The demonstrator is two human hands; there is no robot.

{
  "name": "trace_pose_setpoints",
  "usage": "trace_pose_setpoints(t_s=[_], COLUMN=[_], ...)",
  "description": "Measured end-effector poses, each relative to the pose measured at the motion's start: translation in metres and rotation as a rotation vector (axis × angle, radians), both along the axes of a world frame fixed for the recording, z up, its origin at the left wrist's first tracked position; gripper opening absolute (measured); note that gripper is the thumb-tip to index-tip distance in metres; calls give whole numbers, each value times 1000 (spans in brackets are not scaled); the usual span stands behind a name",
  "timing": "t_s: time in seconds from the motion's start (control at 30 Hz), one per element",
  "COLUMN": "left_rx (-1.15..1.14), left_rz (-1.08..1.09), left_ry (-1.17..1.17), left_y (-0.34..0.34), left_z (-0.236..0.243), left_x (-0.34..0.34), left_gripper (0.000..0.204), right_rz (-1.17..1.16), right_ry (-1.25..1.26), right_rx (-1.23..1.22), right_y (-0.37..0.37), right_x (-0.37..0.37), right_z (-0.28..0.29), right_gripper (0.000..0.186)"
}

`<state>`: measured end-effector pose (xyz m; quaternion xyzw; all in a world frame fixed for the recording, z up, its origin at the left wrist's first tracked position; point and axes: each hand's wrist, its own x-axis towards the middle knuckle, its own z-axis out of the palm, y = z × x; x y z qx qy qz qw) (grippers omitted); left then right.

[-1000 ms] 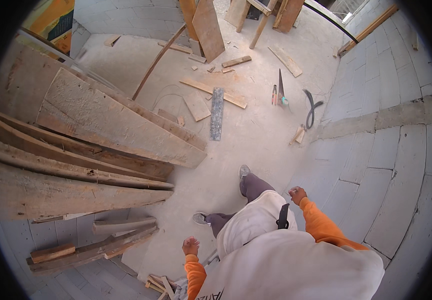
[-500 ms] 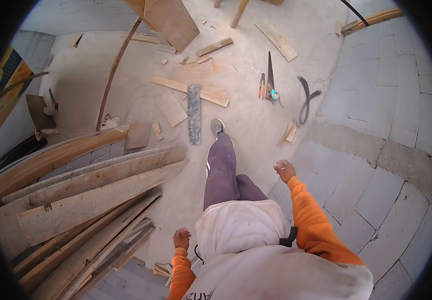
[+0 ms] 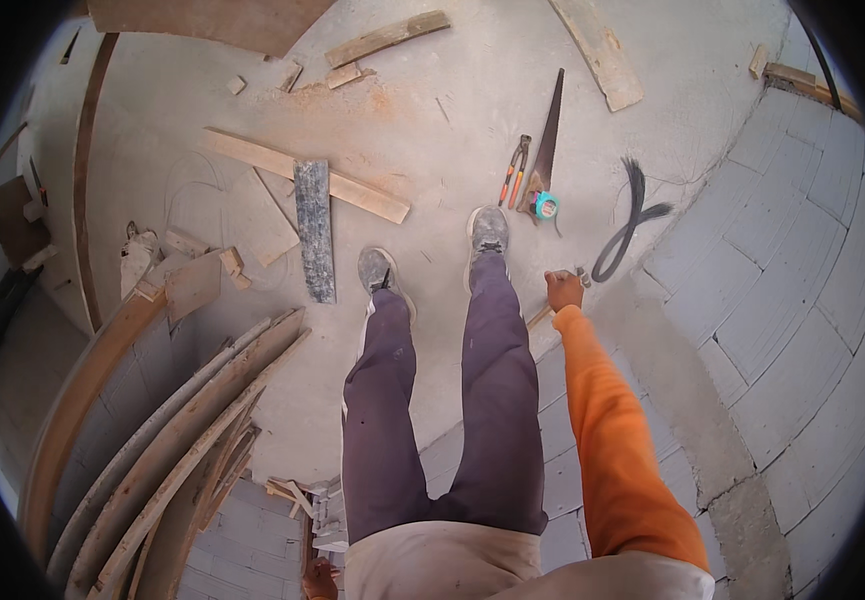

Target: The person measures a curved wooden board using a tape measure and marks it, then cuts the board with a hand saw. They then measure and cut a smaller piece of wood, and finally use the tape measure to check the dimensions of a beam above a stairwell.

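Note:
My right hand [image 3: 564, 289] reaches forward over the floor beside the block wall, its fingers curled; whether anything is in them is hidden. Just beyond it lie a looped bundle of dark wire [image 3: 628, 220], a turquoise tape measure [image 3: 546, 206], a handsaw [image 3: 550, 125] with its blade pointing away, and pincers [image 3: 516, 170] with orange-and-black handles. Partly behind that hand is a strip of wood [image 3: 539, 317]. My left hand [image 3: 320, 578] shows only in part at the lower edge, near the boards, and its fingers are unclear.
Long boards [image 3: 192, 440] are stacked at the left. A grey-stained plank [image 3: 314, 230] lies across a pale batten [image 3: 362, 195] ahead of my feet. More offcuts [image 3: 387, 38] are scattered farther away. A grey block wall [image 3: 752, 290] runs along the right.
I have stepped forward, and both shoes now show side by side. My right arm has stretched farther out toward the tools. My left hand has dropped toward the lower edge.

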<state>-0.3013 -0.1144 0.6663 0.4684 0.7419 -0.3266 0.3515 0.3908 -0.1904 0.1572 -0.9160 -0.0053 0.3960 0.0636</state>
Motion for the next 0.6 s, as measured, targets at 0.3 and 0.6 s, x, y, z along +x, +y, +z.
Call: trace_pose_setpoints(t_s=[0.3,0.6], left_rx=[-297,-262], left_rz=[140,224], left_ry=[288,200], left_y=[-63,-78], left_z=[6,-47], left_x=[159,166], left_gripper=[18,20], right_rz=[305,240], right_ry=[14,65], right_rx=[-145,-23], right_y=[72,48], right_x=[99,93], right_z=[-163,-162], right_gripper=[100,84])
